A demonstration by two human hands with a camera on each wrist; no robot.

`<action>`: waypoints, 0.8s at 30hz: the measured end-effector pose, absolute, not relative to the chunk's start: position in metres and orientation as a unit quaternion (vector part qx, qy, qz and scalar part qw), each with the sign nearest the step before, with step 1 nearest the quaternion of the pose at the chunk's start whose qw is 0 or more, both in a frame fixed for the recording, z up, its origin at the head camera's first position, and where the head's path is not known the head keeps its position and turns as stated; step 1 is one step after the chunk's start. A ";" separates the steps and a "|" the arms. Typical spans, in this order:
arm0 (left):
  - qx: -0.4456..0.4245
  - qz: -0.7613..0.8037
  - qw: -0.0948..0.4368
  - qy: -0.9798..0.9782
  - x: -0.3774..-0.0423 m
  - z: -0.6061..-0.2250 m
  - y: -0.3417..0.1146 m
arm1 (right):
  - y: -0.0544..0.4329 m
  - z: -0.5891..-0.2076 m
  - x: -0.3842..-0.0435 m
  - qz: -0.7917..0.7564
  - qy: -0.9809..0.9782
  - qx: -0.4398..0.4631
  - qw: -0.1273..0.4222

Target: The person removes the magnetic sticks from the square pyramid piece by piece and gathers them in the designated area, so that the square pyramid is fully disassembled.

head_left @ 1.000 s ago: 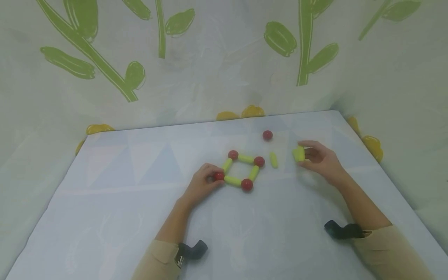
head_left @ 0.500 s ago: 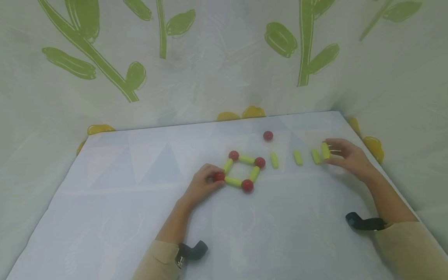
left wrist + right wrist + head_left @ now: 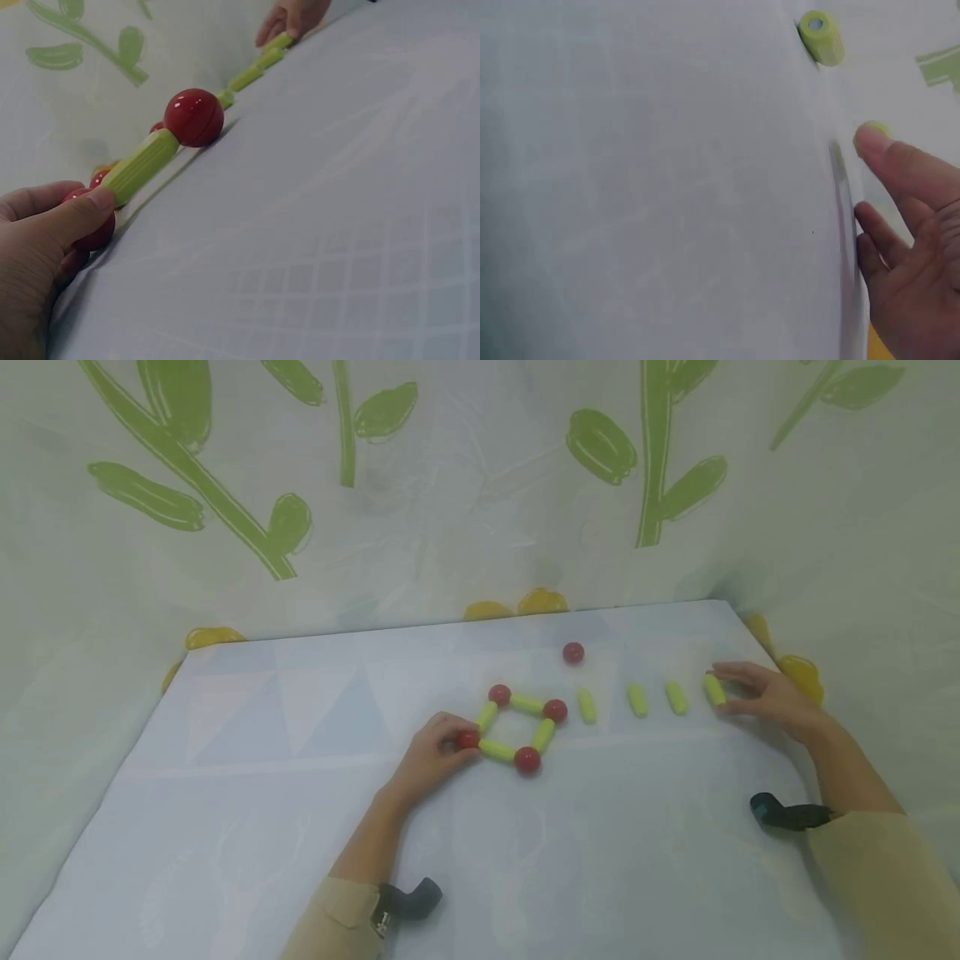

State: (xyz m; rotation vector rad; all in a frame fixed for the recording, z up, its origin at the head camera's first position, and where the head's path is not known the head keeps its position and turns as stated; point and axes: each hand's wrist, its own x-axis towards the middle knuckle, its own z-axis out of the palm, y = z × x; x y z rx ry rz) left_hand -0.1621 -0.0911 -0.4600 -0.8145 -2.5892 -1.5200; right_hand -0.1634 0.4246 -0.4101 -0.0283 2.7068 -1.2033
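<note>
On the table lies a square made of red balls at the corners joined by yellow-green rods (image 3: 497, 750). My left hand (image 3: 435, 747) grips the left corner ball (image 3: 468, 739); in the left wrist view the thumb (image 3: 90, 211) presses beside the rod joint. At the right end of a row of loose rods, my right hand (image 3: 765, 700) pinches a yellow-green rod (image 3: 714, 689) between thumb and fingertips, at the tabletop. That rod is mostly hidden behind the thumb in the right wrist view, where a neighbouring rod (image 3: 822, 39) shows a silvery disc in its end.
Between the square and my right hand lie separate rods: one near the square (image 3: 587, 705), a middle one (image 3: 637, 700) and another (image 3: 677, 697). A loose red ball (image 3: 573, 652) sits behind them. Leaf-patterned fabric (image 3: 480, 510) rises behind the table's far edge (image 3: 375, 631).
My right hand has moved rightward, leaving two rods spaced out in the row and lowering the last rod to the table at the end. My left hand has stayed on its ball.
</note>
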 end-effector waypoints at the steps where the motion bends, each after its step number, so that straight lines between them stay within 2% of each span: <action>1: -0.259 -0.488 0.014 -0.833 -0.162 -0.460 -0.092 | 0.425 -0.411 -0.165 -0.409 0.908 -0.010 0.093; 6: -0.254 -0.489 0.007 -0.834 -0.162 -0.460 -0.094 | 0.425 -0.413 -0.168 -0.415 0.903 -0.002 0.110; 14: -0.251 -0.491 0.002 -0.834 -0.162 -0.461 -0.093 | 0.429 -0.414 -0.160 -0.405 0.910 -0.001 0.089; 18: -0.248 -0.491 -0.002 -0.835 -0.162 -0.459 -0.092 | 0.425 -0.410 -0.145 -0.421 0.906 -0.002 0.051; 24: -0.254 -0.487 0.006 -0.835 -0.161 -0.458 -0.092 | 0.392 -0.393 -0.132 -0.435 0.898 -0.055 -0.044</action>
